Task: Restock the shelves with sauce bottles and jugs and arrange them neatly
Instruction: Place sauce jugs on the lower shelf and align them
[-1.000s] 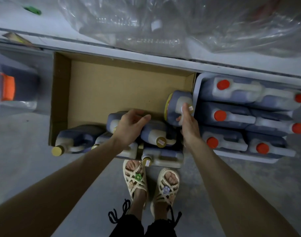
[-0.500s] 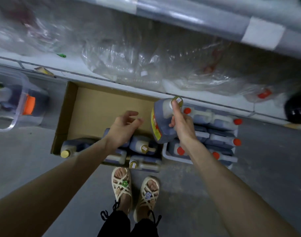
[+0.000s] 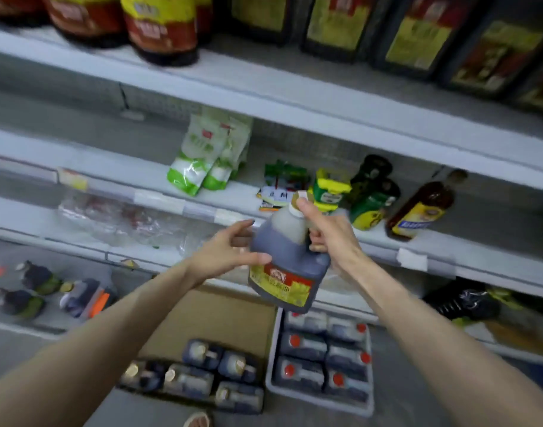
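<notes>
A right hand grips a dark sauce jug by its handle at frame centre, ready for shelving; the left hand, fingers spread, steadies its side

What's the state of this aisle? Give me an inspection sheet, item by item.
Surface: white shelf, partly stocked.
Job's things: dark jug held in the air before the shelf; yellow-capped jugs in the box, red-capped jugs in the tray, both on the floor.
Clutter: plastic wrap on the lower shelf.
Hands: right hand grips the jug's handle; left hand open at its side.
Cables: nothing seen.
Surroundings: green-white bags, bottles above.
</notes>
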